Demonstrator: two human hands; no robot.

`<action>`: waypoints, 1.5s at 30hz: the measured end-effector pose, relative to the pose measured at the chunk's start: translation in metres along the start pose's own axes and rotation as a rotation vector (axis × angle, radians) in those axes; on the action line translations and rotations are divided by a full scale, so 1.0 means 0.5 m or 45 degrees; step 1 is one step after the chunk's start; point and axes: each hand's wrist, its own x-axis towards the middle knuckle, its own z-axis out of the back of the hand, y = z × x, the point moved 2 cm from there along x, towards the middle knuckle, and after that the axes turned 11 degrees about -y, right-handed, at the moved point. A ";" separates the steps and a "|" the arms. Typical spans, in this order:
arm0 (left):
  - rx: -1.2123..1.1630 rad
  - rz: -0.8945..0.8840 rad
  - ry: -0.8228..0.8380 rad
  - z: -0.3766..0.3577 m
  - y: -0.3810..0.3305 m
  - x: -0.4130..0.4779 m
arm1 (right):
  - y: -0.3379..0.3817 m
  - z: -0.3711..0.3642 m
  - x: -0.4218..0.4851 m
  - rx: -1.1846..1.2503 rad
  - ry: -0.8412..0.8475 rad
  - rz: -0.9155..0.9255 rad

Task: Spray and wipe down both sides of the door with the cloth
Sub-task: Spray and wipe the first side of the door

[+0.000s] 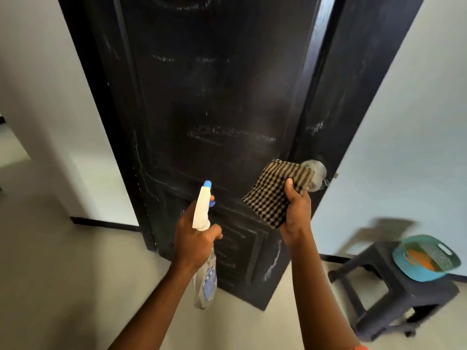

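Note:
A black panelled door (214, 97) stands straight ahead, streaked with pale smears and dried marks. My left hand (194, 236) grips a spray bottle (202, 215) by its neck; the white head and blue nozzle point up toward the door and the clear body hangs below my wrist. My right hand (297, 210) holds a folded brown-and-black checked cloth (275, 190) just in front of the door's lower half. The cloth partly hides a round metal door knob (316, 170).
A dark plastic stool (394, 294) stands at the lower right by the wall, with a teal basket (427, 256) holding something orange on top. White walls flank the door. Pale floor stretches to the left, where a passage opens.

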 end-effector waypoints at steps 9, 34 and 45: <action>-0.140 -0.156 0.095 -0.021 -0.110 0.234 | 0.056 -0.237 0.106 0.244 -0.108 0.291; -0.472 -0.514 0.402 0.171 -0.679 0.791 | 0.372 -0.944 0.163 -0.010 -0.621 1.837; -0.477 -0.715 0.030 0.387 -0.924 1.072 | 0.508 -1.258 0.115 -0.268 -0.731 2.158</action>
